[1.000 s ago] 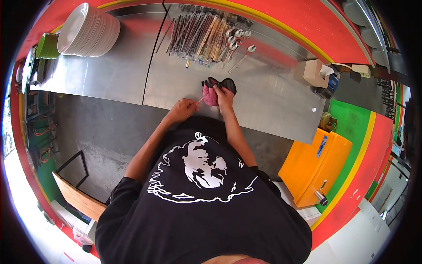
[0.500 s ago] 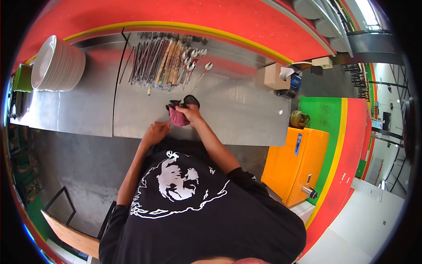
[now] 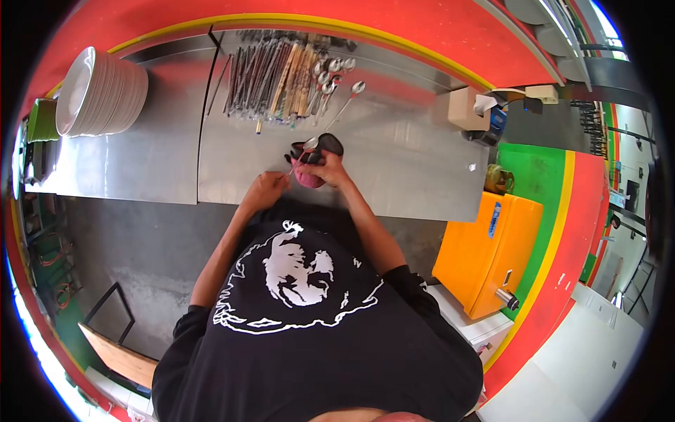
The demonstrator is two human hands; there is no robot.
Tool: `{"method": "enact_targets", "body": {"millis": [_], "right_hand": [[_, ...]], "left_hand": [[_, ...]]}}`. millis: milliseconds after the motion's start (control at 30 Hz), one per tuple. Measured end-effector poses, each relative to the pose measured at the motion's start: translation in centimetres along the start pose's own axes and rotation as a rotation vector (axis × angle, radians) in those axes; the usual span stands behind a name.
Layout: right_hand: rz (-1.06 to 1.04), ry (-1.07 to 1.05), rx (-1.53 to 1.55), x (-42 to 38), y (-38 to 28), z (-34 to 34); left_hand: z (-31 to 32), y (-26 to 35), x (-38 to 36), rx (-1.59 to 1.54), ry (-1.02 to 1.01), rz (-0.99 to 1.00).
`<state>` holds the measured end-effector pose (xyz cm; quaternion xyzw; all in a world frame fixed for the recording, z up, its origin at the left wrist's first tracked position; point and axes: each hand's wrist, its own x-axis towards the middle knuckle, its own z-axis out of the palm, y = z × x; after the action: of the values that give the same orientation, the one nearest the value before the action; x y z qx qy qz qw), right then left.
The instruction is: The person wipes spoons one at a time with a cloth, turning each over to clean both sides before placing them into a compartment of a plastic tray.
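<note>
My left hand [image 3: 268, 190] is closed on the handle of a metal spoon [image 3: 310, 145], whose bowl points up and away from me. My right hand [image 3: 329, 171] grips a pink cloth [image 3: 309, 178] together with a dark item [image 3: 330, 144] whose kind I cannot make out. The spoon lies across the cloth and the dark item. Beyond my hands, on the steel table [image 3: 394, 169], are many wrapped chopsticks [image 3: 264, 77] and several spoons [image 3: 328, 87]. One separate spoon [image 3: 358, 88] lies at their right.
A stack of white plates [image 3: 102, 91] and green containers [image 3: 43, 119] stand at the left. A tissue box [image 3: 464, 109] is at the table's right end, with an orange cabinet [image 3: 471, 260] below. A wooden-topped seat [image 3: 116, 355] is at lower left.
The spoon's bowl now shows above the pink cloth, where it was not visible before. The view has shifted, so the table and my hands appear farther right and higher.
</note>
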<state>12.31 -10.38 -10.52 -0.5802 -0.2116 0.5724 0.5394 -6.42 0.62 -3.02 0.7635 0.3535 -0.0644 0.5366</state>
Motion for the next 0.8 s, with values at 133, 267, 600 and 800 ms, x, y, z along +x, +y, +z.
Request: {"method": "enact_targets", "body": {"millis": [133, 267, 600, 800], "right_hand": [[0.049, 0.060, -0.058, 0.0, -0.6, 0.0], [-0.023, 0.119, -0.032, -0.9, -1.2, 0.2], [-0.334, 0.332, 0.112, -0.8, -2.5, -0.6], [-0.554, 0.381, -0.438, -0.4, -1.8, -0.8]], "left_hand": [[-0.2, 0.1, 0.4, 0.016, -0.022, 0.025], [-0.3, -0.2, 0.2, -0.083, 0.040, 0.075], [-0.1, -0.8, -0.6, -0.189, 0.086, 0.027], [0.2, 0.8, -0.5, -0.173, -0.036, 0.068]]}}
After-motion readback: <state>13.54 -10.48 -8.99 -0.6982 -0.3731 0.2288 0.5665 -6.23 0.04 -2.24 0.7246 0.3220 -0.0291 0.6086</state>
